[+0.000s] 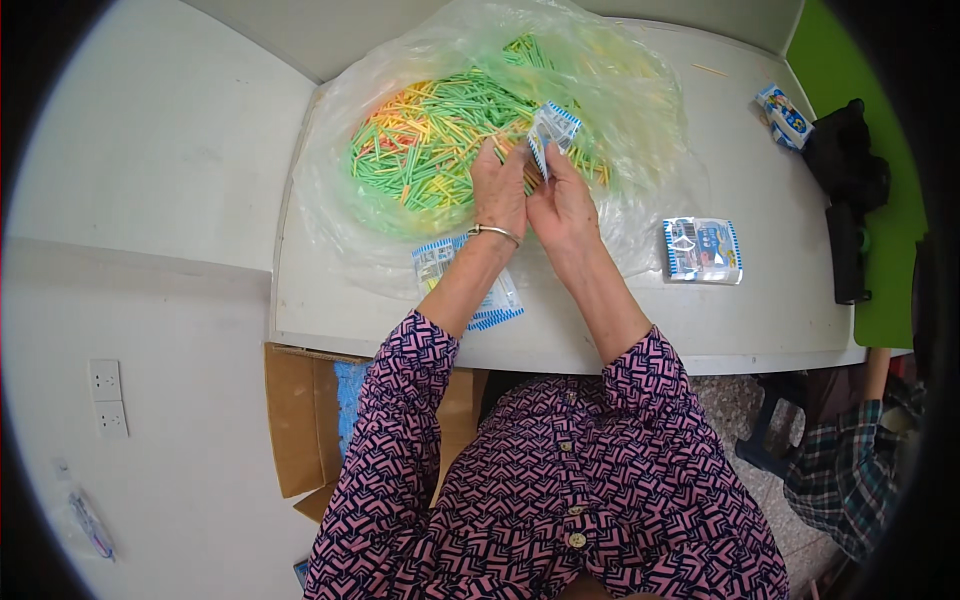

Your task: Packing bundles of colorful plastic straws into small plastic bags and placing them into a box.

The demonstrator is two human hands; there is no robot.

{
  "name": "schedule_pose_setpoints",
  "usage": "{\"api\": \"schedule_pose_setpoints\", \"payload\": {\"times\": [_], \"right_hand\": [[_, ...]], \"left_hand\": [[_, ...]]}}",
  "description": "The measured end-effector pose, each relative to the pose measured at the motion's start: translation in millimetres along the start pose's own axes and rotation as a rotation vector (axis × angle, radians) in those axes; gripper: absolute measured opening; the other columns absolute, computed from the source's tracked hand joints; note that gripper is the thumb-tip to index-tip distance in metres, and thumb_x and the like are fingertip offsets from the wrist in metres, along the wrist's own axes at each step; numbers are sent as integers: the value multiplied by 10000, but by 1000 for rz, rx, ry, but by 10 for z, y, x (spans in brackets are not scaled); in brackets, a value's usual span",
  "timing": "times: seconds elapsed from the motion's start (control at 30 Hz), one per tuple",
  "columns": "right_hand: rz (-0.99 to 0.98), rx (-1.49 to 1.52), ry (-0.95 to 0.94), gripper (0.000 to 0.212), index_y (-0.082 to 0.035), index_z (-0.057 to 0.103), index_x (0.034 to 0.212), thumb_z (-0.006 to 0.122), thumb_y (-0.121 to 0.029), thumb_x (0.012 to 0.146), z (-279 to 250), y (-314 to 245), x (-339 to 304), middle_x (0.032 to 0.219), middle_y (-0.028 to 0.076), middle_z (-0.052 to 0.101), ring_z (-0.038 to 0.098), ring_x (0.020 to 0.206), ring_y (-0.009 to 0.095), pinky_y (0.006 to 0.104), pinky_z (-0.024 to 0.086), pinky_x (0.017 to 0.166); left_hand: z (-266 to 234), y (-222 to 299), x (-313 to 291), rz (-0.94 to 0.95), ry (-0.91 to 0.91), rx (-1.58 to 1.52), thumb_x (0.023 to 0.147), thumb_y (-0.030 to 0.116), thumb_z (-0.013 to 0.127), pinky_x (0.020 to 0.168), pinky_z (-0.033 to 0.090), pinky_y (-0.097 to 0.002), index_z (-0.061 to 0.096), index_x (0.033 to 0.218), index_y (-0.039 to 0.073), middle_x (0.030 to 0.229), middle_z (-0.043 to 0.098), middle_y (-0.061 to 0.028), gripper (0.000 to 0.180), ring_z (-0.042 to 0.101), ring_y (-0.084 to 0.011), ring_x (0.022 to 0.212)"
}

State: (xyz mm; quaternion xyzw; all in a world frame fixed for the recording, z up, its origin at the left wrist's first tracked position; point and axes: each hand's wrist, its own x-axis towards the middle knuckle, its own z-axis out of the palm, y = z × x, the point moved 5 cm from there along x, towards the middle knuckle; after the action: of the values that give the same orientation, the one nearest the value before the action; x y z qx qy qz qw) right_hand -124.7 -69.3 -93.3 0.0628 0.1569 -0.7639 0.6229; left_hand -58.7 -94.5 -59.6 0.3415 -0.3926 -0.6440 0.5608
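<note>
Over the near side of a big clear plastic bag (345, 215), my two hands come close together. The bag lies open and holds a heap of thin green, yellow and orange sticks (440, 130). A small blue-and-white plastic packet (554, 127) is pinched by my right hand (565, 208), which is closed on its lower end. My left hand (498, 192), with a bracelet at the wrist, is curled beside it. A few orange-yellow sticks show between the hands, apparently in the left one's grip; its fingertips are partly hidden.
Flat packets (495, 303) lie under my left forearm by the table's front edge. Another packet (703, 250) lies right of my right forearm. A filled packet (783, 118) and black equipment (848, 160) stand at the far right. Below is an open cardboard box (295, 420). A person's plaid sleeve (845, 480) shows lower right.
</note>
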Motion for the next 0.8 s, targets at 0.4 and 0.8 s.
{"api": "schedule_pose_setpoints", "payload": {"times": [0.4, 0.8], "right_hand": [[-50, -377, -265, 263, -29, 574, 1149, 575, -152, 917, 149, -299, -119, 1051, 55, 646, 604, 935, 139, 291, 451, 864], [-15, -1163, -297, 169, -41, 677, 878, 657, -208, 868, -20, -737, -420, 759, -31, 630, 527, 687, 28, 204, 400, 656]], "left_hand": [[-201, 118, 275, -8, -46, 30, 945, 128, 497, 733, 475, -269, 545, 988, 10, 907, 618, -77, 135, 583, -139, 789], [-97, 501, 294, -2, -85, -91, 983, 308, 455, 713, 514, -369, 455, 932, 45, 921, 586, -147, 269, 617, -240, 756]]}}
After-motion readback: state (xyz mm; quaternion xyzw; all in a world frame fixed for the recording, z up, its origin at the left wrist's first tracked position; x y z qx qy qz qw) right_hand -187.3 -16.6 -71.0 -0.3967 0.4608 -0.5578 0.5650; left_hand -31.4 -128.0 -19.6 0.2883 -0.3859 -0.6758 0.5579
